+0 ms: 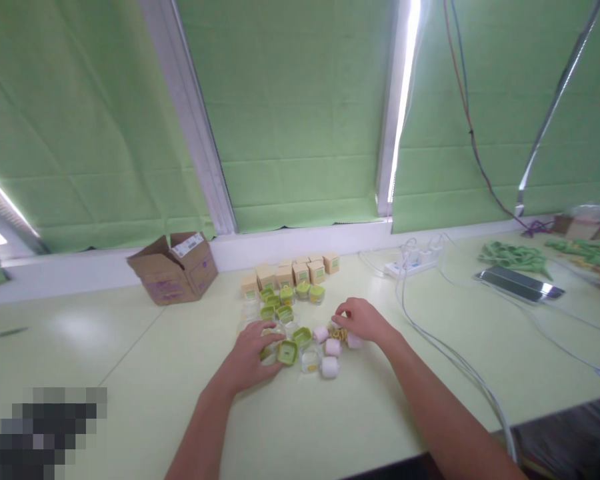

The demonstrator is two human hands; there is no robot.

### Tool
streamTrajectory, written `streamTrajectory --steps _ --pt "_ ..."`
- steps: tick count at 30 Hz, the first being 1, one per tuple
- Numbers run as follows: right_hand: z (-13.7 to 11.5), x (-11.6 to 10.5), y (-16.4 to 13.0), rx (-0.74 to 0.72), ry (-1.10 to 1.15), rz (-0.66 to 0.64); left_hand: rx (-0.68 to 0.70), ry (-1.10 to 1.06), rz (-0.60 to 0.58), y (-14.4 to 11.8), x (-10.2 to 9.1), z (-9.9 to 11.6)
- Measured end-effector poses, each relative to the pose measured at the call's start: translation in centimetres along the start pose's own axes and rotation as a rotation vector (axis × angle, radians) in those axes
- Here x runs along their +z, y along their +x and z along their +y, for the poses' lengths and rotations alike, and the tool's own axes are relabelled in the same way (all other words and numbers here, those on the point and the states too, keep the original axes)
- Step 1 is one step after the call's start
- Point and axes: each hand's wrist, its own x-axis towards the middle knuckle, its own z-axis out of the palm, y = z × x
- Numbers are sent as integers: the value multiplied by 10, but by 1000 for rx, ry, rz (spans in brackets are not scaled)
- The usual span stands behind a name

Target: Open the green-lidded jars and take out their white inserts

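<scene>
1. Pale green table (130, 373) under green blinds (290, 113); small parts clustered at centre.
2. Left hand (253, 357), fingers curled down over a clear case (269, 340), near side of cluster; grasp looks loose, lifted or just pressed cannot be told.
3. Right hand (363, 320), fingertips pinched at small yellow rings (338, 333), just right of the case; whether a ring is actually held cannot be told.
4. Seemingly mid-step: filling or sorting small cases. Next move likely calls for a fine pinch and a steadied case.
5. Looks of the parts: green lids (287, 352) squarish, shallow; pink rolls (329, 367) stubby, lying just near of the rings; more green-lidded cases (286, 295) farther back.
6. Farther out: row of tan boxes (300, 270) at far edge, carton (173, 267) far left, power strip (413, 265) and cables (450, 353) right.
</scene>
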Motion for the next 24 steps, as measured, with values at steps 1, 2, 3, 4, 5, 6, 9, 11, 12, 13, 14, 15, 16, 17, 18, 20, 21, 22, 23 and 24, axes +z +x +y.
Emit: streamTrajectory --steps 1,2,3,4,5,6,9,11,12,13,14,15,16,17,18,20,21,22,23,24 --pt "0 0 0 1 2 -2 3 3 0 0 0 0" --pt "-1 1 0 0 4 -4 5 7 -2 0 1 0" --pt "-1 1 0 1 5 -5 6 10 -6 0 1 0" --pt "-1 2 0 2 6 -8 6 12 -12 0 1 1" --pt "-1 2 0 3 5 -8 5 12 -17 0 0 1" --pt "-1 3 0 5 4 -6 3 9 -21 0 0 2" --pt "-3 5 1 3 3 15 6 -16 -15 0 0 3" --pt "-4 6 3 -8 9 27 -1 -52 23 1 1 5" --pt "-5 7 4 -15 13 25 -10 -77 55 2 2 5" --pt "-7 7 7 -19 16 22 -19 -103 90 3 3 6" --pt "-8 8 10 -22 18 20 -28 -128 123 4 4 7" --pt "-9 9 13 -22 20 19 -33 -148 149 4 6 8" --pt "-11 11 17 -19 21 22 -33 -161 170 5 7 9" --pt "-12 12 21 -14 24 28 -32 -167 184 6 8 10" --pt "-13 14 26 -5 30 38 -30 -169 194 7 8 12" --pt "-15 18 34 7 38 60 -24 -164 212 8 9 15" --pt "-15 20 39 6 38 68 -20 -160 216 8 10 17" --pt "-16 22 43 0 34 70 -14 -157 217 8 10 18" --pt "-16 24 48 -11 24 65 -9 -156 214 8 9 20" --pt "-15 26 52 -18 8 54 -5 -156 209 9 9 21"
